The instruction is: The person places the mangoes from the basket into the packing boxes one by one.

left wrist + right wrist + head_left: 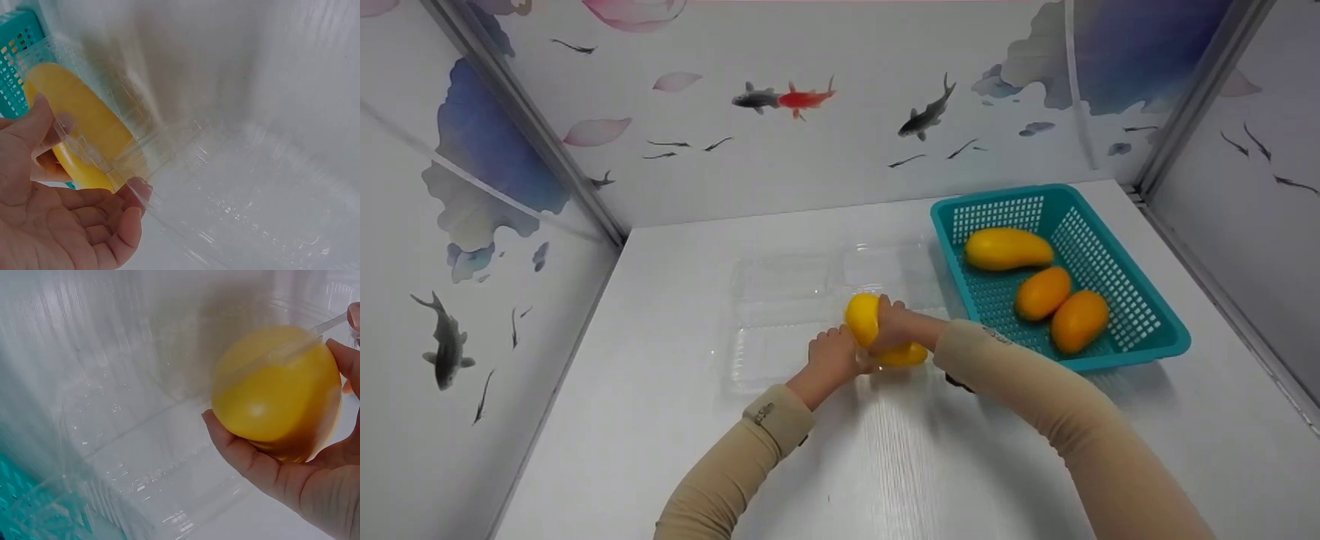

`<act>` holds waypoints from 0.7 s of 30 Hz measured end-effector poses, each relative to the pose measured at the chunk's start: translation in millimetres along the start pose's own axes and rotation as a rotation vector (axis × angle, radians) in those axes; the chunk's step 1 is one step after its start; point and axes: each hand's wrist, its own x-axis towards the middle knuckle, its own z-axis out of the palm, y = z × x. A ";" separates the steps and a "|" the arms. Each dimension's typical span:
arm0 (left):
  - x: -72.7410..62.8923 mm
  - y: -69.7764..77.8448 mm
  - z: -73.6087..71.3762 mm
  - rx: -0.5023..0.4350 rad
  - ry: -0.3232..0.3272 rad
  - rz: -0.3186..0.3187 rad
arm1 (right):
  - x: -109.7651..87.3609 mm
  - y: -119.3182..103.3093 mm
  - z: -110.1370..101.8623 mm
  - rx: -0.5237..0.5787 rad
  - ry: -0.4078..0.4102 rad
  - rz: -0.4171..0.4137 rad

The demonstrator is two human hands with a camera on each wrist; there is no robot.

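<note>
"Fruit (pixel 861 319), yellow, is held over the clear tray's (pixel 769 349) near right part, our right hand's (pixel 896 326) fingers curled round it. What could we spoil?"

"The tray. Our left hand (pixel 834 356) pinches its thin edge, so if we press the fruit down hard, that wall might buckle."

"And the basket (pixel 1174 343)?"

"It's by the desk's (pixel 660 337) far right corner, just beside the tray; pushing the tray right could make them bump."

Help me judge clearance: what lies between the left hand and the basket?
In the head view, a yellow fruit, the right hand gripping it, and part of the clear tray.
</note>
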 end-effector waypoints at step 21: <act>-2.5 0.0 -0.4 -0.066 -0.018 -0.014 | 0.6 1.6 1.5 -0.042 -0.043 -0.007</act>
